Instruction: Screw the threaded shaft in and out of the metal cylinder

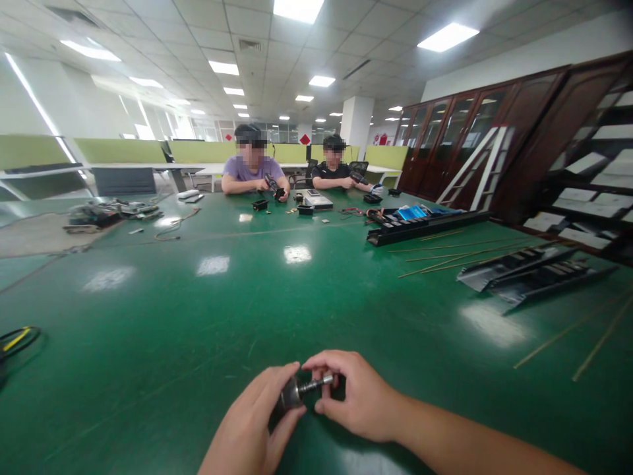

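My left hand (257, 412) is closed around a dark, rounded cylindrical part (285, 399), much of it covered by my fingers and thumb. From its right end sticks out a thin shaft (312, 384) with what looks like a coil around it and a bright silver tip. My right hand (359, 396) curves about that tip, thumb and index finger apart, with a gap around the shaft. The tip lies close to the curled fingers behind it; whether they touch cannot be made out. Both hands are low over the near part of the green table (198, 330).
Across the table sit two people (252, 165), each holding a dark tool, with small black boxes (305, 210) before them. Black metal channels (425, 227) and thin rods (445, 257) lie right. Circuit parts (113, 211) lie far left, a black-yellow cable (17, 340) near left.
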Demonstrator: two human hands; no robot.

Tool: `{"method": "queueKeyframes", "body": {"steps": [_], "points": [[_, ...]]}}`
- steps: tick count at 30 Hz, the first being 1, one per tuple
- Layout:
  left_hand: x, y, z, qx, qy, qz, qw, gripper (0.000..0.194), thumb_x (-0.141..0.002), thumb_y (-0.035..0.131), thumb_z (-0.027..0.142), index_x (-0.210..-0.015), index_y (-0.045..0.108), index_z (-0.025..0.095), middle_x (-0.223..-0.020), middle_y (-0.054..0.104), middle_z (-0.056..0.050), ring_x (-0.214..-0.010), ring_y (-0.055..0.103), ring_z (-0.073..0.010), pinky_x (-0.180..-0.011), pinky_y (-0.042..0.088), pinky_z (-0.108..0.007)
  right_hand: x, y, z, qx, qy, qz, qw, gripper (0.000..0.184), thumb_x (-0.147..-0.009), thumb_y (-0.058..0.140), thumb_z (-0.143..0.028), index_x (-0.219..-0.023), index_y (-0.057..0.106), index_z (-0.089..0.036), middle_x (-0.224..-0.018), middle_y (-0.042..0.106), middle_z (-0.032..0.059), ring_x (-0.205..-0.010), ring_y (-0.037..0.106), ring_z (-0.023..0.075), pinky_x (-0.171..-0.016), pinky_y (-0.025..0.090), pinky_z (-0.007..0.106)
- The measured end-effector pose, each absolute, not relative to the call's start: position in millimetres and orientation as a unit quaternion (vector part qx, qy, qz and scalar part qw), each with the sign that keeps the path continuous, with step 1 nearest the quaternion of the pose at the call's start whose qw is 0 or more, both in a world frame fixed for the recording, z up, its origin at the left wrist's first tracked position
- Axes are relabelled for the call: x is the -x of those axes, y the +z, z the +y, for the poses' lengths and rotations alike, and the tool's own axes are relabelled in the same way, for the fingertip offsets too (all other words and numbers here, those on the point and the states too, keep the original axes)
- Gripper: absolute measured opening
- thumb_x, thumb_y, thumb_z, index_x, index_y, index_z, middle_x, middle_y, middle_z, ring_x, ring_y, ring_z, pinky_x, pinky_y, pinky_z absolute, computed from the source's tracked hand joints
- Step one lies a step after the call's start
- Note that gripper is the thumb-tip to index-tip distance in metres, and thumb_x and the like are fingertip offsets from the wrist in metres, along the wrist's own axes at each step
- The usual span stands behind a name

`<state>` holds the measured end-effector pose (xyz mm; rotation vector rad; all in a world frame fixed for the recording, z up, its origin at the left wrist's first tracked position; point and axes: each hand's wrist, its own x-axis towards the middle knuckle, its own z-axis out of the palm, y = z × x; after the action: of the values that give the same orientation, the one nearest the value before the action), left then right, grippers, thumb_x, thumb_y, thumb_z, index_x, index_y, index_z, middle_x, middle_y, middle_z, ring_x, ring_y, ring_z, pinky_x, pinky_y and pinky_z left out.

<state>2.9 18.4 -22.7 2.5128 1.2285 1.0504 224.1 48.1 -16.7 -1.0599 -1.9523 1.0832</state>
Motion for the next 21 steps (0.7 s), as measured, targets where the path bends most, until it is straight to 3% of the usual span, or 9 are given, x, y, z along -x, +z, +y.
{"method": "queueKeyframes", "body": {"steps": [5,9,14,21], "points": [[-3.9,-21.7,19.6,-0.842,0.343,0.404,0.101,0.025,-0.093,0.061,0.026,-0.117,0.054,0.026,-0.105,0.07,-0.003,-0.095,0.07,-0.0164,-0.085,0.058,-0.023,-222.8,-14.3,46.4,0.418,0.412,-0.737,0.335,0.037,-0.064,0.074,-0.011,-0.1,0.071,-0.019,-0.084,0.068,0.0008,-0.066,0.06,0.0135,-0.066,0.048,0.025],[-2.1,-27.6,18.6,-0.848,0.344,0.396,0.073,0.028,-0.094,0.061,0.032,-0.119,0.054,0.025,-0.108,0.07,-0.006,-0.098,0.07,-0.0186,-0.088,0.058,-0.026,-222.7,-12.7,46.3,0.419,0.392,-0.748,0.334,0.032,-0.063,0.076,-0.013,-0.094,0.073,-0.019,-0.079,0.067,0.0001,-0.07,0.061,0.0152,-0.065,0.047,0.025],[-3.2,-28.2,19.7,-0.846,0.356,0.39,0.07,0.026,-0.095,0.06,0.036,-0.117,0.056,0.025,-0.104,0.071,-0.006,-0.095,0.071,-0.018,-0.086,0.059,-0.025,-222.6,-11.1,46.1,0.407,0.389,-0.751,0.345,0.037,-0.064,0.074,-0.012,-0.1,0.072,-0.02,-0.08,0.069,0.0,-0.071,0.062,0.0155,-0.07,0.048,0.026],[-4.0,-28.4,21.6,-0.848,0.355,0.388,0.07,0.025,-0.093,0.063,0.034,-0.115,0.057,0.025,-0.104,0.071,-0.004,-0.095,0.071,-0.0179,-0.086,0.059,-0.025,-222.1,-12.3,45.1,0.388,0.358,-0.778,0.341,0.02,-0.071,0.074,-0.016,-0.09,0.077,-0.019,-0.075,0.069,0.0015,-0.068,0.062,0.0148,-0.065,0.045,0.025]]}}
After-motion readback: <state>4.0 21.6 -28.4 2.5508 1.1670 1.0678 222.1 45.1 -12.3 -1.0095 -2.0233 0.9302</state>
